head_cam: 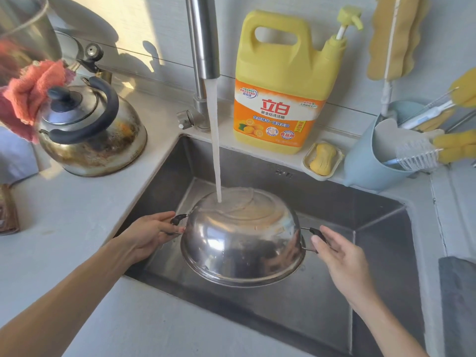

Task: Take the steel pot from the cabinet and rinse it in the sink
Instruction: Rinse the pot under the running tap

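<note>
Both arms are reaching forward over the near edge of the sink (381, 266). The left hand (148, 234) is gripping the pot's left handle (178, 219), fingers curled closed around it. The right hand (340, 258) is lying palm-up at the right handle (315, 237), fingers loosely extended and slightly apart; whether they are actually closing on the handle appears uncertain, since the thumb is covering it. The steel pot (242, 243) is being held upside down above the middle of the sink, tilted slightly toward the camera. Water (215, 140) is pouring from the tap (203, 37) onto the far left part of the pot's upturned base and spreading across it. The polished wall is mirroring the hands and surroundings.
</note>
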The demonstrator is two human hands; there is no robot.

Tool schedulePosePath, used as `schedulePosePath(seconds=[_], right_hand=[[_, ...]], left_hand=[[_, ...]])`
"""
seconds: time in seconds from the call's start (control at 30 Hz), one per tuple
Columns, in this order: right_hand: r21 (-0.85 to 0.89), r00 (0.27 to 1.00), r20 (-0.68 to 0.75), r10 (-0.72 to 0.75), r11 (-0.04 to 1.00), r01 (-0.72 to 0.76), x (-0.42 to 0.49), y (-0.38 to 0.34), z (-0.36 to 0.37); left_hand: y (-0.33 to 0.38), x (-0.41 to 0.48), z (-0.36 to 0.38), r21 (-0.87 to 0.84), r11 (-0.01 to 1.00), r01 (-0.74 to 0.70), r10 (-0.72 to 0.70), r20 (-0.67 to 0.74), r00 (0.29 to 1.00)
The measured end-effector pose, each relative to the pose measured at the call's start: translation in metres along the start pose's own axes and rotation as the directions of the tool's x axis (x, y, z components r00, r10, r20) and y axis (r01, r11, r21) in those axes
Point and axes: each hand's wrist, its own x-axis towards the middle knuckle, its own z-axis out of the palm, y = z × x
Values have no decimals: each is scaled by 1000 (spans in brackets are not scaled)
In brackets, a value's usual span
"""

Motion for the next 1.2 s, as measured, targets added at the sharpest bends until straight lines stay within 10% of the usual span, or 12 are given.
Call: schedulePosePath(seconds=[0.63, 1.2], right_hand=[[187, 942, 16, 337, 924, -334, 50, 32, 50], [157, 983, -44, 180, 973, -171, 55, 1, 14]], left_hand=[[18, -12, -12, 350, 891, -290, 317, -22, 948], [-4, 1, 0, 375, 899, -227, 284, -103, 953]])
